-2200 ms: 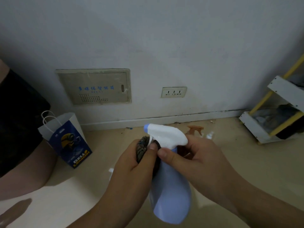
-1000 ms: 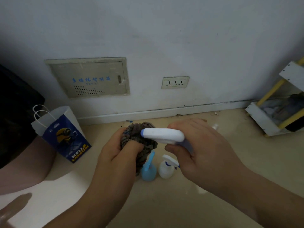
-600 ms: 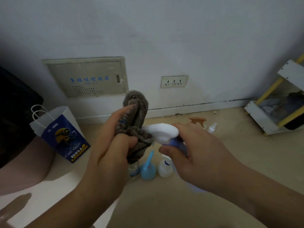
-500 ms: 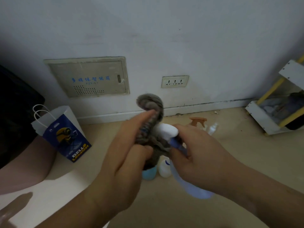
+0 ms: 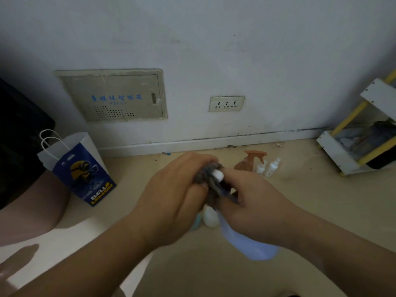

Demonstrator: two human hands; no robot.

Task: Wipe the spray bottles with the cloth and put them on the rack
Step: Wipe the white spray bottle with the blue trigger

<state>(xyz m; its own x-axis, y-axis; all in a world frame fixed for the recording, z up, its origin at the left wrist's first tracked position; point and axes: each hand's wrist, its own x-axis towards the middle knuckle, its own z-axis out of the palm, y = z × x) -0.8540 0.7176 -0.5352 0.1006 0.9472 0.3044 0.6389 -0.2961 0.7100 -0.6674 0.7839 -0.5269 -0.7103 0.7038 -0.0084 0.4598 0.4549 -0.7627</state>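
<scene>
The left hand (image 5: 171, 202) is curled round a grey cloth (image 5: 209, 174) and presses it against the white head of a spray bottle (image 5: 250, 245). The right hand (image 5: 252, 206) grips that bottle round its neck, so its pale blue body tilts down and toward the person. Both hands meet in the middle of the view, above the floor (image 5: 304, 196).

Directly under the hands, a small white bottle (image 5: 211, 217) and a blue bottle (image 5: 196, 224) stand on the floor, partly hidden. Behind the hands, near the baseboard (image 5: 192, 144), a brown spray bottle (image 5: 249, 161) stands just beside two small white bottles (image 5: 261, 167) (image 5: 273, 167).

The rack (image 5: 342, 155), with white shelves and yellow posts, stands at the right edge against the wall, well apart from the hands. Bare floor lies between it and the bottles. Its lowest shelf holds something dark and crumpled that I cannot make out.

At the left, a blue and white paper bag (image 5: 83, 168) stands on the floor, near a bare leg (image 5: 27, 206) at the frame edge.

The floor is pale beige with scattered specks along the baseboard. The wall is white and carries a cream panel (image 5: 113, 95) with blue writing and a socket (image 5: 226, 103).
</scene>
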